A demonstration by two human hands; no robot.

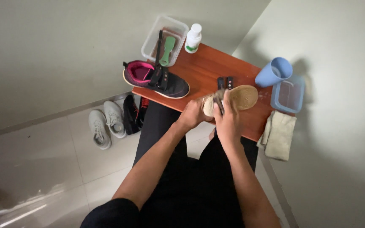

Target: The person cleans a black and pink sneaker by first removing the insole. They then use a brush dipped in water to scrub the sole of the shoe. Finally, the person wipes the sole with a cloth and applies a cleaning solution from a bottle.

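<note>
At centre frame I see my left hand [192, 115] clamped on the heel end of the tan insole [238, 98], pinning it to the wooden table [203, 69] so it stays put; my right hand [227, 120] grips a dark brush [220, 96], fingers curled, bristles on the insole.

table [203, 69]: small, reddish wood | 10 o'clock: dark shoe [157, 80] with pink lining | 11 o'clock: clear tub [151, 38], overhanging | 12 o'clock: white bottle [193, 38] | centre: tan sole [241, 97] | 2 o'clock: blue cup [273, 71], blue box [289, 95] | 4 o'clock: cloth [279, 135] over edge | floor [43, 160]: pale sneakers [105, 123], black shoes [132, 113]
</note>
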